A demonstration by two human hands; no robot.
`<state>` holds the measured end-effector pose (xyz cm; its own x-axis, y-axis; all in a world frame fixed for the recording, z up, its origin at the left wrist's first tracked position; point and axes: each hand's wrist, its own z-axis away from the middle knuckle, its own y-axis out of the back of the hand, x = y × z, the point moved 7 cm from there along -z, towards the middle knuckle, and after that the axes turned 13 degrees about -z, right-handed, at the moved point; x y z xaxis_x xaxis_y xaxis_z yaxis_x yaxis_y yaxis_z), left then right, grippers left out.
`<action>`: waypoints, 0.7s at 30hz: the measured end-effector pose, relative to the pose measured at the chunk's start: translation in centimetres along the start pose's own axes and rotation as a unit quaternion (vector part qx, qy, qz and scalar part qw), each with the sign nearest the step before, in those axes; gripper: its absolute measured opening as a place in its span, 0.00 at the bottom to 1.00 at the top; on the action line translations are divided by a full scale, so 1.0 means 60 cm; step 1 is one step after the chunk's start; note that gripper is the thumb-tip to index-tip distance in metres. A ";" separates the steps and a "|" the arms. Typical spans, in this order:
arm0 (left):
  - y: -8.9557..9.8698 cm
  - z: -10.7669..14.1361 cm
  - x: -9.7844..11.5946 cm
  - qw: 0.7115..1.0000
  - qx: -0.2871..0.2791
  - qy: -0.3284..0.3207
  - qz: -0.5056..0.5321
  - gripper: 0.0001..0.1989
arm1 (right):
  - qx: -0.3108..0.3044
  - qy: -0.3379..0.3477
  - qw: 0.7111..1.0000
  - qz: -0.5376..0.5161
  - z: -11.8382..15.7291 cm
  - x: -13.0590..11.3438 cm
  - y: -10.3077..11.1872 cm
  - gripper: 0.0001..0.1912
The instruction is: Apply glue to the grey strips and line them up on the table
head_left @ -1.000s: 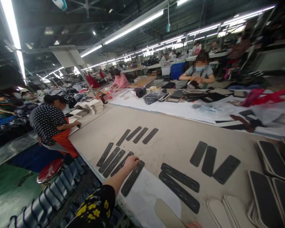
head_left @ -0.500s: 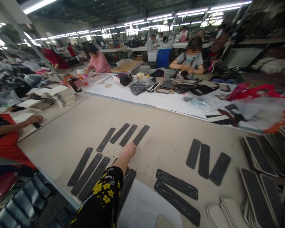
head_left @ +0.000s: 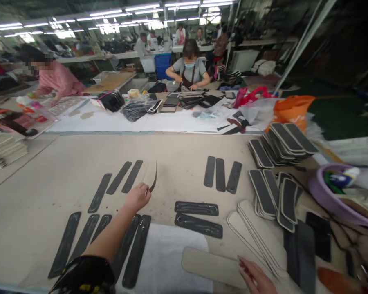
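My left hand [head_left: 138, 197] pinches the near end of a dark grey strip [head_left: 155, 177], which is lifted and seen edge-on as a thin curve. Left of it lie rounded dark strips [head_left: 131, 176]; nearer me are longer ones with a glossy wet-looking coat [head_left: 137, 251], some partly covered by my left forearm. My right hand [head_left: 255, 277], at the bottom edge, has its fingers stretched out by the right end of a beige strip [head_left: 210, 265]. That strip lies over white paper [head_left: 171, 245]. Two glossy dark strips [head_left: 198, 225] lie beyond it.
Fanned beige pieces [head_left: 260, 241] and stacks of dark-faced strips [head_left: 290, 139] stand at the right, beside a purple basin [head_left: 319, 183]. Three dark strips [head_left: 220, 174] lie mid-table. Across the table, a co-worker [head_left: 190, 69] handles something; another, in pink [head_left: 58, 79], works at the left.
The view has swung right. My left hand has lifted the strip it was touching off the table, tipping it on edge. My right hand has come into view beside the beige strip.
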<state>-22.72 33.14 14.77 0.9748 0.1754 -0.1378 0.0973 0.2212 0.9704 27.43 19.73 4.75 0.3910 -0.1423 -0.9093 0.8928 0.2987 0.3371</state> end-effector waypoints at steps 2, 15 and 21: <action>0.060 0.061 0.038 0.993 0.066 -0.070 0.070 0.08 | 0.033 -0.029 0.999 -0.023 -0.007 -0.009 0.012 0.21; 0.165 0.320 0.268 0.901 -0.141 -0.302 0.277 0.04 | 0.006 -0.176 0.903 -0.391 -0.008 -0.050 -0.005 0.30; 0.097 0.319 0.298 0.897 -0.196 -0.269 0.292 0.07 | -0.009 -0.189 0.930 -0.314 0.042 -0.024 0.017 0.26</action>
<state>-0.87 19.18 21.77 0.8026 -0.0947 0.5889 -0.4360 0.5805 0.6876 28.35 17.85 7.00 -0.1536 -0.6147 -0.7737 0.9691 0.0594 -0.2396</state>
